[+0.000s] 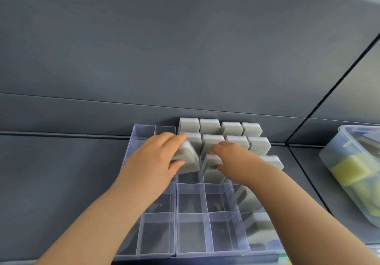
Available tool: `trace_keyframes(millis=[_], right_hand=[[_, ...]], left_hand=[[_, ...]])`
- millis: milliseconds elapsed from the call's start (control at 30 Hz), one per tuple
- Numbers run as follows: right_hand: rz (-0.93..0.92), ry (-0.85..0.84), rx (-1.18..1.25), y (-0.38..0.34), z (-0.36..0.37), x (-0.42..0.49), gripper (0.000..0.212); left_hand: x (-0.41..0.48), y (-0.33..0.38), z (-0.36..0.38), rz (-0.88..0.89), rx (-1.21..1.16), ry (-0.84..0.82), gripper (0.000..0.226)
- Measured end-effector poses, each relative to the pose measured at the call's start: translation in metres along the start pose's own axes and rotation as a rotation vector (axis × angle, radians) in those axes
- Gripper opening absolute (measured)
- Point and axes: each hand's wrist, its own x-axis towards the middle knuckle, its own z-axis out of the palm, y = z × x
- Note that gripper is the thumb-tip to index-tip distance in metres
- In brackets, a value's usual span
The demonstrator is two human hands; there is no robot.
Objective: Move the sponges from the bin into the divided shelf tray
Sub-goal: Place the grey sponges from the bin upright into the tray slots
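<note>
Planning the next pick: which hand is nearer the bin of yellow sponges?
Right. The right hand grips a grey sponge over the tray, left of the bin; the left hand, gripping another sponge, is farther left.

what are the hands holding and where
Left hand pinches a grey sponge by its opposite edges; right hand grips another sponge by its top.

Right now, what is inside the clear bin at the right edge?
Through the wall of the clear bin, yellow sponges show, piled loosely. Their count cannot be told: the plastic blurs them and the bin runs off frame.
</note>
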Motion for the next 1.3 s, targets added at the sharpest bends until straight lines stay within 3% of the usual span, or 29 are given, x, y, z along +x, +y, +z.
trace_keyframes(millis=[233, 400, 1033, 1300], right_hand=[[-0.008, 0.039, 0.052, 0.008, -0.004, -0.009, 0.051], [-0.025, 0.084, 0.105, 0.015, -0.001, -0.022, 0.051], [-0.109, 0.124, 0.059, 0.020, 0.008, -0.031, 0.039], [-0.130, 0.139, 0.053, 0.021, 0.006, -0.030, 0.036]], left_hand=[[0.024, 0.020, 0.001, -0.073, 0.008, -0.261, 0.048], [0.036, 0.025, 0.013, -0.078, 0.015, -0.350, 0.044], [0.028, 0.018, 0.052, -0.086, 0.087, -0.483, 0.042], [0.026, 0.023, 0.046, -0.043, 0.125, -0.417, 0.044]])
